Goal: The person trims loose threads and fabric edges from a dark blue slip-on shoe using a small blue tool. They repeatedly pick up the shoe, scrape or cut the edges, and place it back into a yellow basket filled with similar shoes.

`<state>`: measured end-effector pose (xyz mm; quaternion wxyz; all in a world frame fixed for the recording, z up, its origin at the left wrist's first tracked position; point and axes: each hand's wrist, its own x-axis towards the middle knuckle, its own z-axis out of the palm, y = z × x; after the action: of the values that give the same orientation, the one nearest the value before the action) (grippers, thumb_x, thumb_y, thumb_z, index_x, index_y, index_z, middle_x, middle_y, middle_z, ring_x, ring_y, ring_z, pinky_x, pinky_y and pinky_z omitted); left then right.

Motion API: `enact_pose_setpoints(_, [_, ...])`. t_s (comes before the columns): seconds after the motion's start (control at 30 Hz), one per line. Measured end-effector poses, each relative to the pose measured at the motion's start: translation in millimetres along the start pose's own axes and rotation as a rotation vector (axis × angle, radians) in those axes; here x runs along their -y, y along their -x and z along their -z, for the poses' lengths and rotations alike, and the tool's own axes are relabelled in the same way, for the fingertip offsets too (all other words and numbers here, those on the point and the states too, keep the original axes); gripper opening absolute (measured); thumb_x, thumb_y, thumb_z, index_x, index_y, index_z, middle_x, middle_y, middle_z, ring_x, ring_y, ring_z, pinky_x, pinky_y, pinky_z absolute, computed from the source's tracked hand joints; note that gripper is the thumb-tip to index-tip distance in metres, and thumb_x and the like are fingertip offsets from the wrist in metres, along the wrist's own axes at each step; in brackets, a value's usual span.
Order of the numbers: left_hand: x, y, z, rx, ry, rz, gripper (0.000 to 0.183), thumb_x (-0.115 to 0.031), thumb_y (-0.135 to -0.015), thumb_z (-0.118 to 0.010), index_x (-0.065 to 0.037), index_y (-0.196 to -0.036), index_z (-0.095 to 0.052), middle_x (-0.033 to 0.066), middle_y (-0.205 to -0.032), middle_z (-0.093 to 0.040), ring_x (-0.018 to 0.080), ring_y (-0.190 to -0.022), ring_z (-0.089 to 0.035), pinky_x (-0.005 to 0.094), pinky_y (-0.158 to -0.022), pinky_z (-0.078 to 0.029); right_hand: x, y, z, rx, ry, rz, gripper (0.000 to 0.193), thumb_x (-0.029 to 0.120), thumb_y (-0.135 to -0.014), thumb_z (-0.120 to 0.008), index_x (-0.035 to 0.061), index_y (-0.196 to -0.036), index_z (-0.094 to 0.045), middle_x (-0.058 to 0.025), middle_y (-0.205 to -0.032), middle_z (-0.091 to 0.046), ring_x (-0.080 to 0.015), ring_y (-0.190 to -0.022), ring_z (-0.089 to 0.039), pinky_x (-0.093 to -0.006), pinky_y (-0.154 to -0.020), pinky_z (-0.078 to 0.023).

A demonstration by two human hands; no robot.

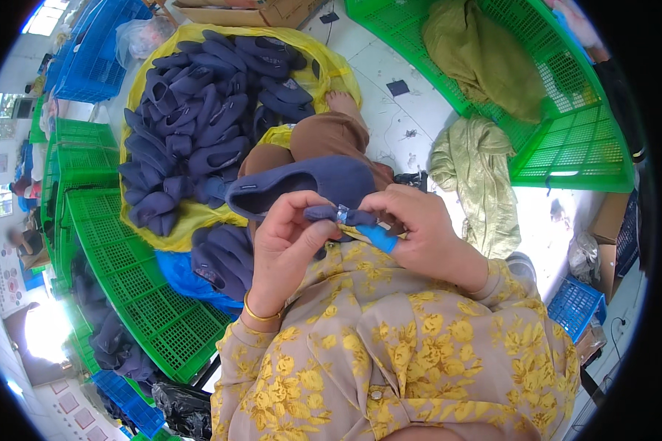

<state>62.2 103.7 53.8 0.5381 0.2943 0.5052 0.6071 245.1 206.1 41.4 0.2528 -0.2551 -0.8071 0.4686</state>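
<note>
green crates (136,272) crowd in on both sides of the person, and off the front left there's a big yellow bag (338,73) gaping open on the floor with a heap of dark navy shoes (191,117) in it. the one that counts is the navy shoe (309,175) in the person's lap, lying across the brown trousers (331,132), toe off to the left and opening up. it's low cut, one plain color, looks soft like felt or knit, and imo it'd flex pretty easily. as for the hands, the left hand (290,239) has thumb and forefinger closed in a pinch on one end of a small dark strip (320,213), and the right hand (423,228) is curled in close on the other end, fingers mostly bunched. can't tell if that strip is the shoe's own near edge or a separate bit lying against it. my read is this is a fiddly fingertip step, checking or working that little strip, and the next move calls for a steady left pinch while the right does the fine adjusting. the strip looks rounded and padded, with yellow edging (353,233) just below it, something bright blue (379,237) at the right fingertips (a finger wrap maybe?), and a tiny shiny patch (342,214) in the middle, too small to make out.
</note>
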Motion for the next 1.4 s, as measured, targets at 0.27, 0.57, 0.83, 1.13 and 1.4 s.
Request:
enact_pose_setpoints(0.27, [4.7, 3.6, 15.8, -0.007, -0.181, 0.082, 0.022, 0.003, -0.091, -0.061, 0.000, -0.113, -0.061, 0.0010, -0.096, -0.064, 0.0070, -0.083, -0.061, 0.0203, -0.075, -0.050, 9.2, -7.2, 13.6, 0.146, -0.223, -0.132, 0.027, 0.006, -0.084, -0.063, 0.0078, -0.110, -0.057, -0.0111, -0.094, -0.061, -0.0302, -0.077, -0.062, -0.0332, -0.067, -0.049])
enact_pose_setpoints(0.57, [9.1, 3.9, 21.8, 0.114, -0.185, 0.092, 0.019, 0.006, -0.091, -0.060, 0.002, -0.109, -0.061, 0.0025, -0.101, -0.060, 0.0090, -0.090, -0.062, 0.0221, -0.081, -0.050, -16.4, -1.4, 12.0, 0.176, -0.071, 0.080, 0.029, -0.003, -0.078, -0.064, 0.0069, -0.104, -0.067, -0.0109, -0.085, -0.068, -0.0293, -0.075, -0.066, -0.0343, -0.064, -0.050])
enact_pose_setpoints(0.83, [12.9, 3.1, 27.6, 0.173, -0.227, 0.062, 0.018, 0.003, -0.093, -0.059, 0.005, -0.111, -0.059, 0.0101, -0.108, -0.062, 0.0168, -0.097, -0.064, 0.0295, -0.085, -0.056, -14.1, -3.0, 18.9, 0.261, -0.030, 0.125, 0.050, -0.008, -0.063, -0.062, 0.0101, -0.109, -0.069, -0.0103, -0.078, -0.064, -0.0310, -0.069, -0.063, -0.0357, -0.059, -0.048])
enact_pose_setpoints(1.13, [14.8, 2.6, 25.1, 0.171, -0.247, 0.074, 0.017, 0.004, -0.092, -0.060, 0.004, -0.109, -0.060, 0.0090, -0.104, -0.064, 0.0149, -0.092, -0.065, 0.0288, -0.083, -0.056, -9.1, -5.9, 25.2, 0.368, 0.024, 0.108, 0.047, -0.006, -0.066, -0.061, 0.0061, -0.111, -0.068, -0.0131, -0.098, -0.070, -0.0308, -0.082, -0.068, -0.0373, -0.067, -0.054])
enact_pose_setpoints(1.4, [14.9, 3.6, 20.1, 0.100, -0.119, 0.171, 0.018, 0.002, -0.089, -0.065, 0.003, -0.107, -0.061, 0.0075, -0.100, -0.065, 0.0143, -0.085, -0.066, 0.0277, -0.078, -0.056, -18.6, -3.9, 15.6, 0.339, -0.079, 0.087, 0.053, -0.010, -0.065, -0.056, 0.0075, -0.114, -0.065, -0.0136, -0.103, -0.070, -0.0326, -0.085, -0.067, -0.0372, -0.069, -0.054])
